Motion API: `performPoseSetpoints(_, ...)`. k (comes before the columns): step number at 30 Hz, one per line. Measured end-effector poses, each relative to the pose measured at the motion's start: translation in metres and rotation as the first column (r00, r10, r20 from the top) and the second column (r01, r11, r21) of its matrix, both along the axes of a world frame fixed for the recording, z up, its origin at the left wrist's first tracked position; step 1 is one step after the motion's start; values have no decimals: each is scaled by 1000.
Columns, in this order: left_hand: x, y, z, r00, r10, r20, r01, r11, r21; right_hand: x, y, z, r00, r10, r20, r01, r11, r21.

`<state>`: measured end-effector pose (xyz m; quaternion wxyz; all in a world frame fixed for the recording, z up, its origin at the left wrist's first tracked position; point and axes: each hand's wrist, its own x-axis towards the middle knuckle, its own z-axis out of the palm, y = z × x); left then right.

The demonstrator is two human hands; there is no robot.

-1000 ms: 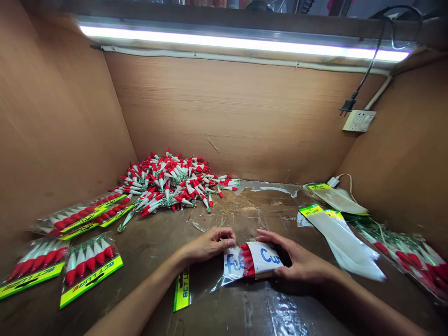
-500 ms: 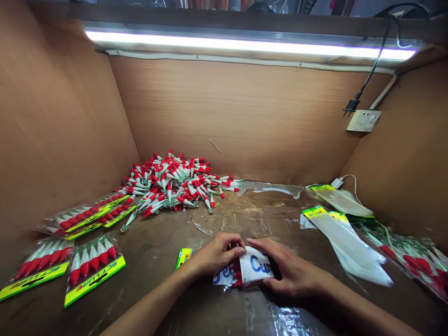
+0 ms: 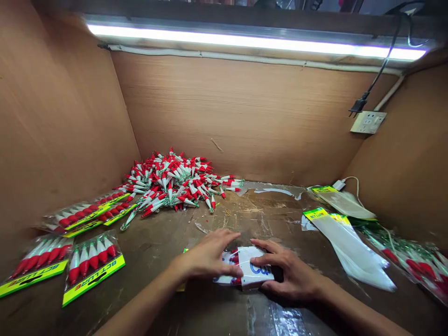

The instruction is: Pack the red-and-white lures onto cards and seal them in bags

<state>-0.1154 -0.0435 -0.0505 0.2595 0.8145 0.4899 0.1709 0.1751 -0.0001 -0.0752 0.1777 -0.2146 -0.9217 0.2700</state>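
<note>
A white box-like holder (image 3: 248, 263) with blue handwriting lies on the table at the front middle. Red-tipped fishing lures (image 3: 235, 255) show in its left part, partly covered. My right hand (image 3: 285, 268) grips the holder's right end, thumb below and fingers across the top. Over the left end hovers my left hand (image 3: 206, 256), fingers stretched and thumb apart; whether the thumb touches the lures I cannot tell. A yellow header card (image 3: 185, 251) is mostly hidden behind the left wrist.
A heap of red-and-white lures (image 3: 175, 182) lies at the back left. Packed lure bags (image 3: 93, 261) lie at the left. Clear bags with yellow headers (image 3: 345, 242) are at the right, beside bagged lures (image 3: 420, 266). A plug (image 3: 357, 105) hangs by a socket (image 3: 368, 122).
My left hand has opened from a pinch, fingers now straightened over the holder. My right fingers have come down further across the holder's top, covering part of the writing.
</note>
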Motion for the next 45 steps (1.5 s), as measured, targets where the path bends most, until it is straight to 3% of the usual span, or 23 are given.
performPoseSetpoints(3,22,-9,-6,999,-19,-41,22,997,77,-10,-1,16,998,1,-68,1,1000,30)
performPoseSetpoints(7,39,-11,6,983,24,179,-54,985,162,-40,-11,73,983,15,-183,6,993,114)
performPoseSetpoints(11,26,-13,33,853,86,514,-146,986,78,-84,-21,135,937,40,-348,38,976,216)
performPoseSetpoints(13,16,-13,39,804,196,561,-240,971,5,-107,-21,152,918,52,-394,49,969,242)
performPoseSetpoints(15,7,-12,39,784,335,523,-349,934,-75,-126,-18,158,928,64,-368,35,966,257)
performPoseSetpoints(17,3,-10,35,769,430,472,-427,896,-121,-139,-13,157,946,61,-318,26,964,264)
performPoseSetpoints(19,1,-9,34,768,442,463,-450,887,-101,-145,-11,153,949,58,-311,36,956,290)
performPoseSetpoints(24,4,-11,40,798,316,513,-344,938,-42,-140,-11,149,924,70,-376,59,945,322)
performPoseSetpoints(28,4,-7,40,766,206,610,-237,971,-30,-136,-9,150,902,62,-427,65,959,277)
performPoseSetpoints(30,5,-2,36,678,119,726,-139,990,-33,-134,-7,153,880,21,-474,102,967,232)
performPoseSetpoints(33,6,7,25,461,12,887,50,998,-40,-122,0,162,823,-59,-565,189,966,174)
performPoseSetpoints(37,6,18,5,297,16,955,144,988,-62,-79,29,159,723,-253,-642,424,897,123)
performPoseSetpoints(40,4,22,-4,171,96,981,186,974,-128,-34,60,126,738,-428,-522,587,789,183)
performPoseSetpoints(43,3,23,-5,19,207,978,284,937,-203,-5,77,80,795,-551,-253,606,726,325)
performPoseSetpoints(45,4,22,-2,-62,259,964,345,912,-222,-4,72,56,762,-576,-297,648,663,376)
